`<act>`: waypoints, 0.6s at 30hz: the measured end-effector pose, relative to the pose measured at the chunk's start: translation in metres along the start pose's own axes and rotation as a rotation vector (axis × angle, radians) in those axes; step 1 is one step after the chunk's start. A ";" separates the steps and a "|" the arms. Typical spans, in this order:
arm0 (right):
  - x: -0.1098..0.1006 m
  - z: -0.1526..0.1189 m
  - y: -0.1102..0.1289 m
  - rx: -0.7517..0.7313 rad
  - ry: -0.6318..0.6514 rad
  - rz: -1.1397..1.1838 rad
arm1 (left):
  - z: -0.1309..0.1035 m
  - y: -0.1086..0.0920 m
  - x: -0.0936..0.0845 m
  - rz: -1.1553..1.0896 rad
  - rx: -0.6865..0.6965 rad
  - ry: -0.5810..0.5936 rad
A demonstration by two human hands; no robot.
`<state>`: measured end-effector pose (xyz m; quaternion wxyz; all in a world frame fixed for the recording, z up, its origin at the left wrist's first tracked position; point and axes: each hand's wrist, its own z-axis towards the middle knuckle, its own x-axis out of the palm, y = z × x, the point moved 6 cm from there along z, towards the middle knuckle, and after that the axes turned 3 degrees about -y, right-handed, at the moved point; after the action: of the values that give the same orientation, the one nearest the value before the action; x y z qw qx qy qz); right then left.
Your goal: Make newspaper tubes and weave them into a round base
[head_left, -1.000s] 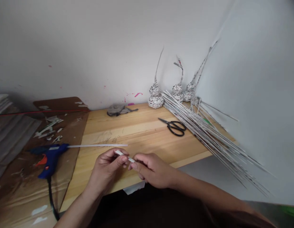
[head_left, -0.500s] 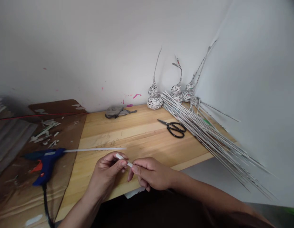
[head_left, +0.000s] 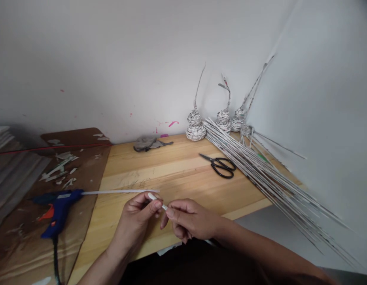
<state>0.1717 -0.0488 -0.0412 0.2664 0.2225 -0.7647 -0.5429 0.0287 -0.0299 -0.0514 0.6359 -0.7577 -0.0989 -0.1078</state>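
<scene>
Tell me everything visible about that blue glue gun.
The glue gun has a blue, plastic-looking body and an orange trigger. It lies on its side on brown cardboard, nozzle pointing left, handle toward the person. A long whitish stick runs from its back over the wooden table toward the left hand; whether they touch is unclear. A black cord leaves the handle. No hand holds it.

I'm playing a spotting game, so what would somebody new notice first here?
Probably the woven gourd shapes with long stalks, by the wall at the back right. Next, perhaps, the bright blue glue gun on the left and the bundle of thin sticks poking past the table on the right. In front, the left hand and right hand hold a small white roll.
</scene>
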 end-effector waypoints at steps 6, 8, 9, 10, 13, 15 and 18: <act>-0.005 0.003 0.004 -0.063 -0.104 -0.164 | 0.004 0.004 0.002 -0.045 -0.025 0.038; -0.006 0.005 0.003 -0.068 -0.101 -0.162 | 0.006 0.005 0.001 -0.053 -0.031 0.023; -0.006 0.006 0.003 -0.073 -0.103 -0.157 | 0.007 0.007 0.001 -0.059 -0.038 0.021; -0.006 0.006 0.002 -0.077 -0.105 -0.152 | 0.008 0.009 0.001 -0.063 -0.047 0.022; -0.008 0.009 -0.003 -0.078 -0.120 -0.122 | 0.012 0.017 0.002 -0.065 -0.066 0.056; -0.009 0.009 -0.005 -0.071 -0.121 -0.101 | 0.015 0.022 0.002 -0.089 -0.082 0.058; -0.009 0.009 -0.004 -0.089 -0.118 -0.109 | 0.016 0.025 0.000 -0.102 -0.091 0.032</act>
<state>0.1734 -0.0379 -0.0493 0.2006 0.2196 -0.7410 -0.6020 0.0367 -0.0187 -0.0773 0.5960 -0.7780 -0.1225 -0.1567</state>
